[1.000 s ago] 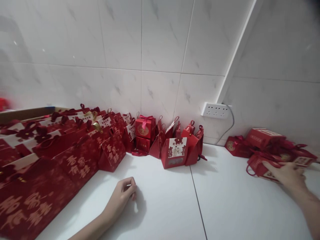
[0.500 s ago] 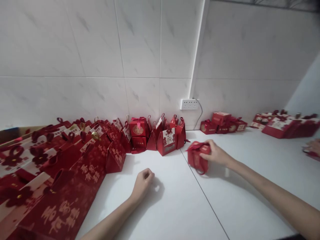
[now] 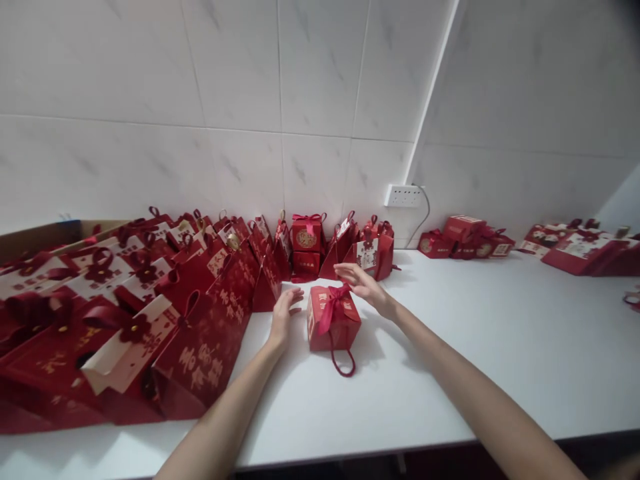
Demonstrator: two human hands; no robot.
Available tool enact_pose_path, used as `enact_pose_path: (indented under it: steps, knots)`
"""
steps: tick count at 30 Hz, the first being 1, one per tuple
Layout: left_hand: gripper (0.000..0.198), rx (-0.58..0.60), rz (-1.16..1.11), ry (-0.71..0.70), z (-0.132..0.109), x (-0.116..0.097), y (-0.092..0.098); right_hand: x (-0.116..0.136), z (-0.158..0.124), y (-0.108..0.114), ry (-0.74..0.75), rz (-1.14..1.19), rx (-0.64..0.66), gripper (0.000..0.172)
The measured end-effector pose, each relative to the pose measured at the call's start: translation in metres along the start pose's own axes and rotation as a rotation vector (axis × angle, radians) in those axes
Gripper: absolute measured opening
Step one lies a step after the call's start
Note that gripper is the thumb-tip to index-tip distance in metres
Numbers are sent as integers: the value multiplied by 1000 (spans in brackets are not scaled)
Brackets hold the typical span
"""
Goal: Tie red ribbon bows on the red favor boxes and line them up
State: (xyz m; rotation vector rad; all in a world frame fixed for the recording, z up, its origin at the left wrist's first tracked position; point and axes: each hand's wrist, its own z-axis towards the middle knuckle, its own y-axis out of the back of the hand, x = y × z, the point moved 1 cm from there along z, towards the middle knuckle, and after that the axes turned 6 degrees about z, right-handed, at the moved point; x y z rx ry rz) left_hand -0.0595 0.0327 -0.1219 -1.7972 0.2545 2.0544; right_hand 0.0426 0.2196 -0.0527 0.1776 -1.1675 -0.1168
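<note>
A red gift box (image 3: 334, 327) with a pink ribbon bow on top and a dark red cord loop at its front stands on the white table (image 3: 450, 347) between my hands. My left hand (image 3: 285, 313) is open just to the left of the box, fingers apart and not touching it. Above the box's back right corner is my right hand (image 3: 367, 288), open with fingers stretched out near the bow. Whether its fingertips touch the ribbon I cannot tell.
Rows of red gift boxes (image 3: 200, 347) fill the left side. Stacked boxes (image 3: 306, 250) stand by the tiled wall, with more boxes (image 3: 463, 237) at the back right and far right (image 3: 575, 253). A power strip (image 3: 404, 195) is on the wall. Part of another hand (image 3: 634, 298) shows at the right edge.
The red gift box came from the right to the middle and was set down. My right hand let go of it. My left hand opened from a closed fist. The view shifted.
</note>
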Motion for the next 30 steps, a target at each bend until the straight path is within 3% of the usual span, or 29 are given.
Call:
enact_pose_path:
  steps: [5,9,13,18,21,24,30]
  knots:
    - [49,88,16,-15,3,1,0,-30,-3,-1,-21,40,-58,64]
    - [46,186,29,-49,-2,-5,-1,-34,-18,-4,-158,10,-66,63]
    - [48,246,22,-70,-7,-12,-4,-31,-26,0,-217,-52,-204,62]
    - [34,24,114,-68,-10,-21,-2,-32,-25,5,-222,-186,-399,48]
    - [25,-75,150,-71,-10,-27,1,-29,-24,5,-223,-180,-382,39]
    - [22,-84,155,-73,-11,-30,0,-10,-27,3,-170,-158,-356,37]
    - [26,-69,180,-42,-18,-28,-12,71,-56,-19,175,-15,-419,28]
